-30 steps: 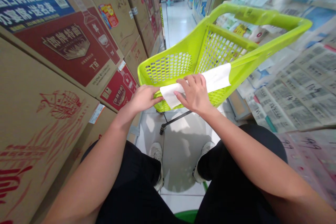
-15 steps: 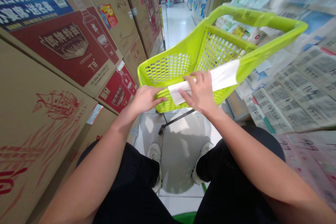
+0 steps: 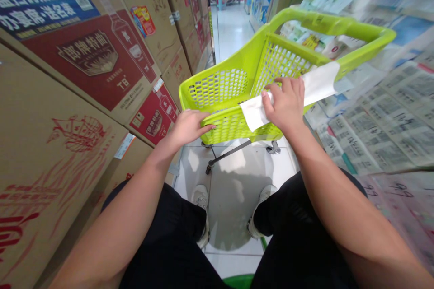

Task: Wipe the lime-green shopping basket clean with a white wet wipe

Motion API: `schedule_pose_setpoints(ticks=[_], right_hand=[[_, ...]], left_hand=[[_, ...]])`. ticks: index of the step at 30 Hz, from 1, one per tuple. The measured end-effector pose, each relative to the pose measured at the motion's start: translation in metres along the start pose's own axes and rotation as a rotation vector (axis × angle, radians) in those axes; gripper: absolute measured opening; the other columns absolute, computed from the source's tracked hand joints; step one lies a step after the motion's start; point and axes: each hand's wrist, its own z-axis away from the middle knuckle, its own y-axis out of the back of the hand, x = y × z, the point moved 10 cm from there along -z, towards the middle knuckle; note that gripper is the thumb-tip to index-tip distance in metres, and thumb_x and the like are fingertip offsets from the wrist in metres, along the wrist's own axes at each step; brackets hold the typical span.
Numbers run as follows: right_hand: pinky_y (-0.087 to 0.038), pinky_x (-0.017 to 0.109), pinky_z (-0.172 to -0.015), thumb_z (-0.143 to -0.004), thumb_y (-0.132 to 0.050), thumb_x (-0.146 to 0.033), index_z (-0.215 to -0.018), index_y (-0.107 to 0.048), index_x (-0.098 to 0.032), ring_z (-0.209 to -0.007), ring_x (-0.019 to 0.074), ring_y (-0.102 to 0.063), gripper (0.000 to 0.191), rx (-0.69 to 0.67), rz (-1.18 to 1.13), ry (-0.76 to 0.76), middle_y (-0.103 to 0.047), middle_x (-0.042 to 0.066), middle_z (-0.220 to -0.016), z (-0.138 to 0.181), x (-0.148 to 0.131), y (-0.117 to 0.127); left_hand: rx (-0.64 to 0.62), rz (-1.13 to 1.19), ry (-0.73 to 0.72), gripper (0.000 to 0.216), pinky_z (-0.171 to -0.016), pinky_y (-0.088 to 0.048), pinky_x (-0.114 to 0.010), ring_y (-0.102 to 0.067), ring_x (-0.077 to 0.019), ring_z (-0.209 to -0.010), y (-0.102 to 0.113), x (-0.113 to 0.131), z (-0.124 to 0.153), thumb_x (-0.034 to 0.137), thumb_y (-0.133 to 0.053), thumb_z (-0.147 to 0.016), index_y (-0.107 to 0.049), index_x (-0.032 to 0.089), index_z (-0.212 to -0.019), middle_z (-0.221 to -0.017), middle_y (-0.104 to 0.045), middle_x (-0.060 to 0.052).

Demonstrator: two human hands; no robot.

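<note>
A lime-green plastic shopping cart (image 3: 220, 88) with perforated sides stands turned sideways in front of me. My left hand (image 3: 191, 127) grips the rim at its near left corner, thumb below the edge. Draped over the near top rim is a white cloth (image 3: 318, 86). My right hand (image 3: 286, 99) presses this cloth onto the rim, fingers curled over the inner side and palm outside. The cloth's left end hangs down the outer wall of the cart. Part of the rim is hidden under the cloth and my right hand.
Stacked cardboard cartons (image 3: 91, 58) line the left side. On the right are packaged goods (image 3: 376, 122) in plastic with handwritten prices. Cart wheels (image 3: 209, 167) rest on the tiled floor (image 3: 233, 198). A green edge (image 3: 240, 280) shows beneath me between my legs.
My right hand has slid to the right along the rim, taking the white cloth with it. My left hand keeps its hold on the corner.
</note>
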Motion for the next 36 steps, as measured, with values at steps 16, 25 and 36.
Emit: schedule_pose_setpoints(ticks=[16, 25, 36], right_hand=[[-0.045, 0.062, -0.114, -0.114, -0.030, -0.056, -0.113, -0.074, -0.020, -0.117, 0.0364, -0.060, 0.057, -0.089, -0.026, 0.093, -0.070, 0.016, -0.112, -0.008, -0.002, -0.005], [-0.029, 0.073, -0.130, -0.111, -0.038, -0.065, -0.135, -0.069, -0.020, -0.138, 0.0402, -0.053, 0.060, -0.078, -0.116, 0.110, -0.065, 0.020, -0.134, 0.021, -0.049, -0.017], [-0.032, 0.068, -0.130, -0.112, -0.035, -0.063, -0.146, -0.065, -0.017, -0.138, 0.0399, -0.055, 0.064, -0.098, -0.075, 0.066, -0.068, 0.021, -0.139, 0.004, -0.025, -0.010]], left_hand=[[0.085, 0.024, -0.071, 0.033, -0.072, -0.046, -0.036, -0.078, -0.0285, -0.083, 0.001, 0.003, -0.001, 0.050, -0.066, -0.106, -0.075, 0.020, -0.097, -0.088, -0.081, -0.008], [0.083, -0.007, -0.051, 0.037, -0.073, -0.047, -0.037, -0.079, -0.0316, -0.087, -0.001, 0.012, -0.001, 0.052, -0.061, -0.107, -0.078, 0.019, -0.105, -0.093, -0.083, -0.011], [0.017, 0.008, -0.017, 0.037, -0.073, -0.046, -0.036, -0.078, -0.0298, -0.084, 0.002, 0.002, -0.002, 0.052, -0.060, -0.108, -0.074, 0.021, -0.095, -0.087, -0.080, -0.009]])
